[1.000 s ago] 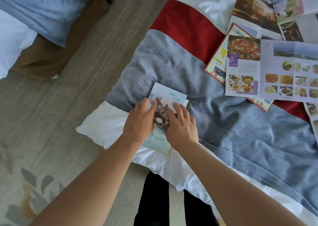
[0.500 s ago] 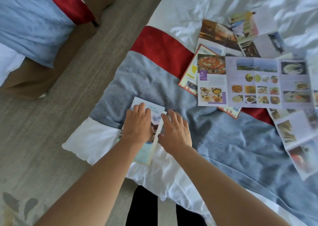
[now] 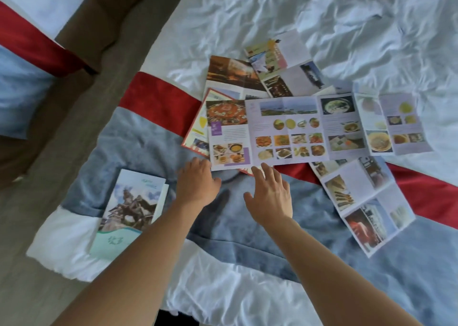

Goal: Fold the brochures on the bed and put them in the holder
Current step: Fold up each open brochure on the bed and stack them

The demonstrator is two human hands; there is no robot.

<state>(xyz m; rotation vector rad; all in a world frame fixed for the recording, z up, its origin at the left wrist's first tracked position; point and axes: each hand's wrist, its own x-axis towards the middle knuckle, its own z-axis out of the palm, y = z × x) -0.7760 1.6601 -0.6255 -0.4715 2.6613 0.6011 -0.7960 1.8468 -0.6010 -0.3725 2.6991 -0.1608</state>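
Folded brochure (image 3: 128, 209) lies at 8 o'clock on the bed (image 3: 247, 288), across the grey runner's (image 3: 247, 226) edge. My left hand (image 3: 197, 183) sits right of it, fingers relaxed, tips at the near edge of the unfolded food brochure (image 3: 285, 132). My right hand (image 3: 271, 195) is spread, grasping nothing, fingertips at that same edge. More unfolded brochures (image 3: 361, 201) spread toward 2 o'clock.

Folded brochure (image 3: 128, 211) lying on the bed (image 3: 247, 15) at left, unfolded brochures (image 3: 309, 127) overlapping behind and right, both hands (image 3: 198, 184) reaching between them, floor (image 3: 49, 152) running left of the bed.
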